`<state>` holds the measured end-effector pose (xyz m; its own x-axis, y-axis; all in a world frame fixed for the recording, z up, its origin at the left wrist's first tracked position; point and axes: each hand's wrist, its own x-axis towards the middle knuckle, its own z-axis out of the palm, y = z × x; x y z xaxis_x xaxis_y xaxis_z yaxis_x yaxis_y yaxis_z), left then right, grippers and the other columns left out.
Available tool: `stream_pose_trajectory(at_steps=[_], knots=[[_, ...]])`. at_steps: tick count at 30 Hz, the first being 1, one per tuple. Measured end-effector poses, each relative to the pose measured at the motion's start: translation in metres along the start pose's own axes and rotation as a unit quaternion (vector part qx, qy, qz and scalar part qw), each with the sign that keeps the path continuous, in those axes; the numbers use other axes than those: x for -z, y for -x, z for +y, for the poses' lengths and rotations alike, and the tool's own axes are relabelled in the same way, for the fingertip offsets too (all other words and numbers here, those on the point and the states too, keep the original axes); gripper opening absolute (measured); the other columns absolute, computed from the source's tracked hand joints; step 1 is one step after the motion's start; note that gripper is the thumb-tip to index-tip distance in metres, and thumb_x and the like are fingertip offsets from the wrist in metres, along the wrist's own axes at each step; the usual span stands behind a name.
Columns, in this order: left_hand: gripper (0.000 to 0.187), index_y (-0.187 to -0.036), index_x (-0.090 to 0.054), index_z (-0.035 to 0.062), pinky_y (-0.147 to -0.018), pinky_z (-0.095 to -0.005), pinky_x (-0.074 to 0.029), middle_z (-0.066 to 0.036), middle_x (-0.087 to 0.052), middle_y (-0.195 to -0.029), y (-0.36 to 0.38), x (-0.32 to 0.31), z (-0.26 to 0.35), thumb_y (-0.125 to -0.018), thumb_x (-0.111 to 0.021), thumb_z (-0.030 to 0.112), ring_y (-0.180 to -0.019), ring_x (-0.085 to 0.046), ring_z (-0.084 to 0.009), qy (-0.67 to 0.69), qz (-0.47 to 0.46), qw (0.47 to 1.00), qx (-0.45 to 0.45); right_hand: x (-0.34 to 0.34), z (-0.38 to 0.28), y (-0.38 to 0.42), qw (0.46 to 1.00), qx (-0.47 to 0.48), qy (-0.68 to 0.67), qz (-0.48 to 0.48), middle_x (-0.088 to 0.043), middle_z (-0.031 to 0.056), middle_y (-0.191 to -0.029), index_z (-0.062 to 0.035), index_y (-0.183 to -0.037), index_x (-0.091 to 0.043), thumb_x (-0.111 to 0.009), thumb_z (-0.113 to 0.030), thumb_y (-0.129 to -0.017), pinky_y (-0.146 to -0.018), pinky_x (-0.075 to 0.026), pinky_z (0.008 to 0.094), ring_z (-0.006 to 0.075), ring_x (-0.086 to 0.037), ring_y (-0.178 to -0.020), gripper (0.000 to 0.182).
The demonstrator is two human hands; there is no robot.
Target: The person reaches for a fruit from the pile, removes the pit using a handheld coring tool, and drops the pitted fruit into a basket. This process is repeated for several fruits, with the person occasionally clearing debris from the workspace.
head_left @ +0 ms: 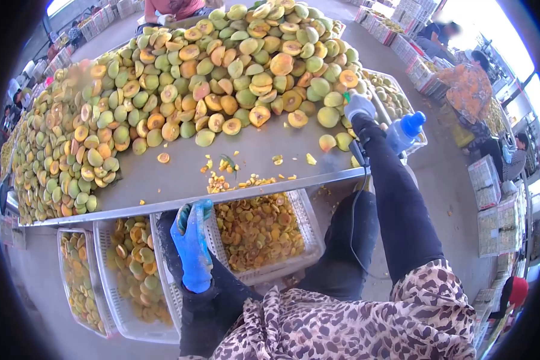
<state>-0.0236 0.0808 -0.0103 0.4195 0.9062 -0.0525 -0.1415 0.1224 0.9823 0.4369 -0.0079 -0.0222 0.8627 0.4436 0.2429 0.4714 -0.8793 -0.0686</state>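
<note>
My left hand [193, 249], in a blue glove, is at the table's front edge above my lap. Its fingers curve loosely upward, a little apart, and no fruit shows in it. My right hand [360, 109], in a pale glove, reaches to the right end of a heap of halved peach-like fruit [234, 72]. Its fingers are closed around a small green object [347, 96], mostly hidden by the glove. Green and orange halves lie just left of that hand. Yellow scraps [240, 182] are scattered on the metal table [204, 161] near its front edge.
A blue-capped bottle [407, 129] stands beside my right forearm. Below the table are white crates: one with fruit scraps [258, 231] between my legs, others with halves [135, 270] to the left. A person [177, 9] sits across the table; co-workers and stacked crates [501, 225] line the right.
</note>
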Motion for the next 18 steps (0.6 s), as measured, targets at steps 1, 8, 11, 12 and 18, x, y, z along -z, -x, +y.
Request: stream_pose_trajectory(at_steps=[1, 8, 11, 12, 18], knots=[[0.018, -0.1, -0.063, -0.0031, -0.081, -0.0247, -0.046, -0.005, -0.064, -0.092, 0.001, 0.001, -0.003, -0.091, -0.056, 0.01, -0.088, -0.059, -0.0111, 0.014, 0.002, 1.0, 0.004, 0.002, -0.005, -0.001, 0.999, -0.038, -0.033, -0.008, -0.065, 0.0195, -0.099, -0.0097, -0.111, -0.058, -0.056, -0.022, -0.083, -0.081, -0.05, 0.0449, 0.0347, -0.062, -0.098, 0.03], [0.042, -0.121, -0.051, 0.0024, -0.077, -0.0357, -0.051, -0.011, -0.061, -0.102, -0.004, -0.035, -0.019, -0.097, -0.044, 0.036, -0.085, -0.062, -0.019, 0.287, -0.139, 0.937, 0.139, 0.061, -0.062, 0.121, 0.649, -0.014, -0.641, -0.408, -0.057, -0.0017, -0.071, -0.0049, -0.109, -0.06, -0.067, -0.022, -0.081, -0.044, -0.036, 0.0202, 0.0064, -0.046, -0.047, 0.034], [0.047, -0.122, -0.05, 0.0065, -0.075, -0.0307, -0.05, -0.01, -0.06, -0.104, -0.011, -0.059, -0.017, -0.095, -0.043, 0.044, -0.09, -0.06, -0.0201, 0.419, -0.238, 0.829, 0.284, 0.107, -0.097, 0.185, 0.537, 0.035, -0.692, -0.482, -0.057, -0.0023, -0.074, -0.0039, -0.113, -0.058, -0.067, -0.02, -0.081, -0.046, -0.037, 0.0179, 0.005, -0.047, -0.05, 0.037], [0.047, -0.12, -0.051, 0.0057, -0.075, -0.0267, -0.048, -0.011, -0.06, -0.106, -0.008, -0.063, -0.021, -0.095, -0.044, 0.045, -0.094, -0.058, -0.0214, 0.46, -0.291, 0.797, 0.263, 0.115, -0.105, 0.199, 0.525, 0.089, -0.679, -0.506, -0.057, -0.0024, -0.075, -0.0033, -0.113, -0.058, -0.068, -0.02, -0.081, -0.047, -0.037, 0.017, 0.0044, -0.048, -0.052, 0.037], [0.034, -0.112, -0.054, 0.0101, -0.07, -0.0305, -0.048, -0.005, -0.059, -0.101, 0.022, -0.056, -0.028, -0.093, -0.045, 0.036, -0.088, -0.059, -0.02, 0.305, -0.066, 0.944, 0.11, 0.105, -0.112, 0.266, 0.862, 0.299, -0.407, -0.046, -0.06, 0.023, -0.082, -0.001, -0.099, -0.054, -0.059, -0.026, -0.089, -0.062, -0.046, 0.0429, 0.0407, -0.06, -0.076, 0.027]])
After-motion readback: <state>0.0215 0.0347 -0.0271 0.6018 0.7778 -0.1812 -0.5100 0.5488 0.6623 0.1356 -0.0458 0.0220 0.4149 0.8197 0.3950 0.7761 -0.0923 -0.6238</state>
